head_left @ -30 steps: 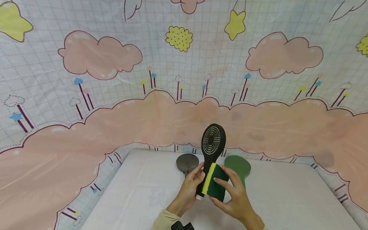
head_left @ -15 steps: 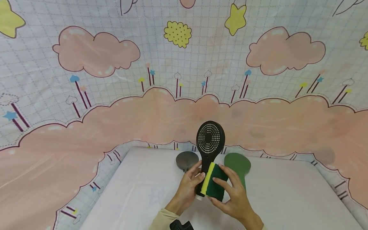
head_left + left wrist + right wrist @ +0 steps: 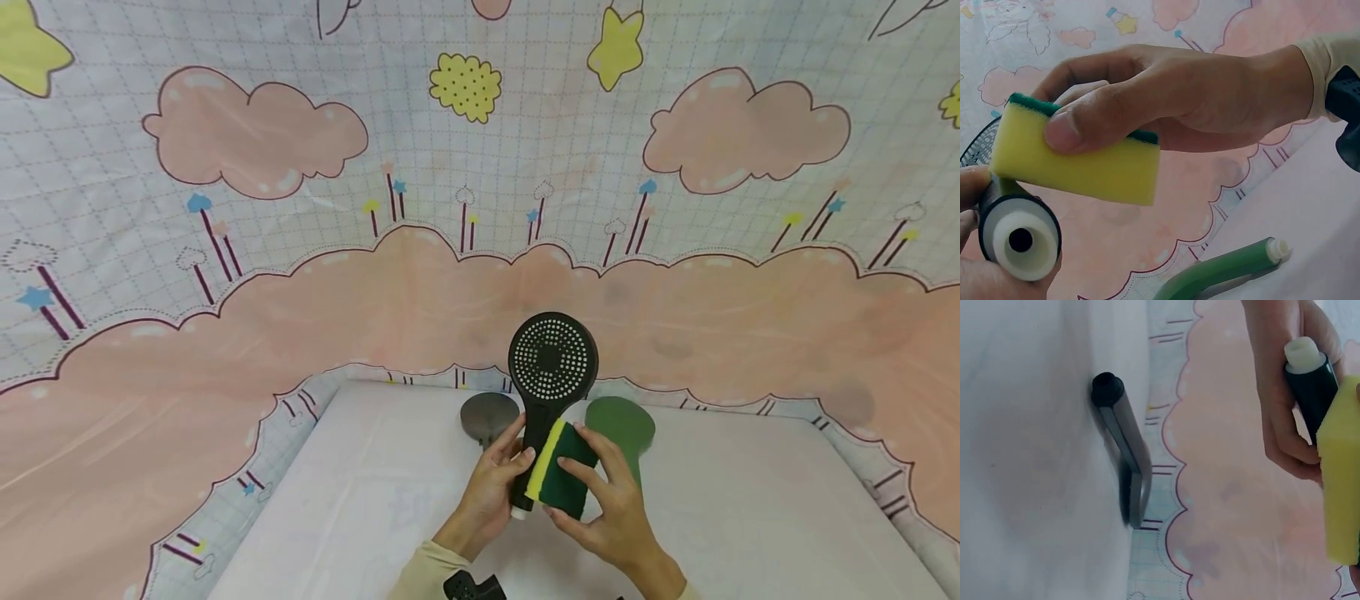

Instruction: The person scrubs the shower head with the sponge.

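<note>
My left hand (image 3: 486, 493) grips the handle of a black shower head (image 3: 552, 358), held up over the table with its dotted spray face toward me. In my right hand (image 3: 621, 510), a yellow and green sponge (image 3: 568, 479) is pinched between thumb and fingers. The sponge's yellow side lies against the shower head's handle. From the left wrist view, the handle's white threaded end (image 3: 1022, 240) points at the camera, just below the sponge. The right wrist view also shows that end, while most of my right hand is out of that frame.
On the white table (image 3: 337, 500), a grey shower head (image 3: 487, 415) lies behind my left hand. A green shower head (image 3: 621, 427) lies behind my right hand, partly covered by it. A patterned cloth (image 3: 420, 300) with clouds and stars rises behind the table.
The black shower head has rotated in my left hand, so its spray face shows wider and rounder. My right hand keeps the sponge against the handle. The view has tilted slightly downward.
</note>
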### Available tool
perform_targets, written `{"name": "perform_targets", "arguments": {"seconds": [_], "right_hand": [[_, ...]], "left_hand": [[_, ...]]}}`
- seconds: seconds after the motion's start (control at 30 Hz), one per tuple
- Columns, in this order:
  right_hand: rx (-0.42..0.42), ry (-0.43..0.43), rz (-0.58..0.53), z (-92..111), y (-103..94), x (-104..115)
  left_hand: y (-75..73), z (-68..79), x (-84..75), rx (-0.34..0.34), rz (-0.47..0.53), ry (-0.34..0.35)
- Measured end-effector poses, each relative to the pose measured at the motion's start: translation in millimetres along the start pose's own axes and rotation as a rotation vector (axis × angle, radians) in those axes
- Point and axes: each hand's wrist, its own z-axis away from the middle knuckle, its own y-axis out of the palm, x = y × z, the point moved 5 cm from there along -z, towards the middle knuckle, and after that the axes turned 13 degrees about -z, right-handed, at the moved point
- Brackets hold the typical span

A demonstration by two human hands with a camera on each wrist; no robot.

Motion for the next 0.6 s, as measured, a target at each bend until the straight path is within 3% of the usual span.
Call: {"name": "perform_targets", "arguments": {"seconds": [0.33,0.6], "right_hand": [[0.078,-0.062,0.006,6,17.0,9],[0.074,-0.101,0.054,3,14.3,8]], "left_hand": [[-8.1,-2.7,-0.6,-0.067,0.015,0.024],[-6.9,-2.7,-0.1,-0.044,-0.043,0.045]]}}
